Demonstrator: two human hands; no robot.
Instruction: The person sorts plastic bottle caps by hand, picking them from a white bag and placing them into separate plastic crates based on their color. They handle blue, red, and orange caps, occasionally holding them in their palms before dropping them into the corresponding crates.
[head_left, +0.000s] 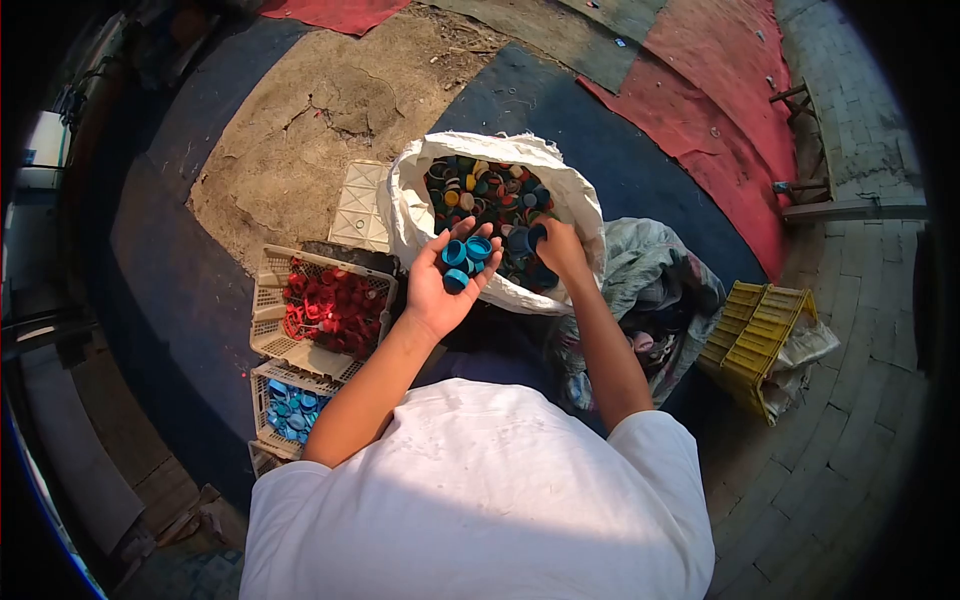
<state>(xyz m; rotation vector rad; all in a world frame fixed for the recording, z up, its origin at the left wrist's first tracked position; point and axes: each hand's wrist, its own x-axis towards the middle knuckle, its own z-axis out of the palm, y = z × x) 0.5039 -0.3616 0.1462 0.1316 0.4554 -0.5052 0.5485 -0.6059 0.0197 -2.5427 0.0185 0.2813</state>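
Palm up over the near left part of a white sack (583, 190), my left hand (447, 280) holds several blue-teal bottle caps (455, 253), its fingers curled loosely around them. My right hand (560, 250) reaches into the sack's right side, its fingers bent at a dark blue cap (536, 237); part of its grip is hidden. Inside the sack lie many mixed caps (490, 190) in green, yellow, red, white and dark colours.
Left of the sack stand a crate of red caps (262, 310) and, nearer, a crate of blue caps (260, 400). A white lattice crate (360, 205) lies behind. To the right are a grey-green bag (640, 240) and yellow crates (755, 325).
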